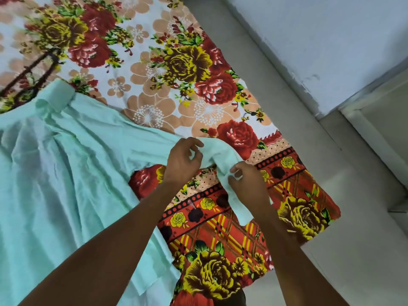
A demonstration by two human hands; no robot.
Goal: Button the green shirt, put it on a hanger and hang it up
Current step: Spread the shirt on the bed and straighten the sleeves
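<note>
matt creased cloth green shirt [66,173], soft printed floral bedsheet [181,62]

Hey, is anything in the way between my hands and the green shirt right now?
No. Both hands are already on the green shirt: the left hand and right hand pinch the end of its sleeve, lifted slightly above the floral bedsheet. Nothing lies over the shirt.
</note>
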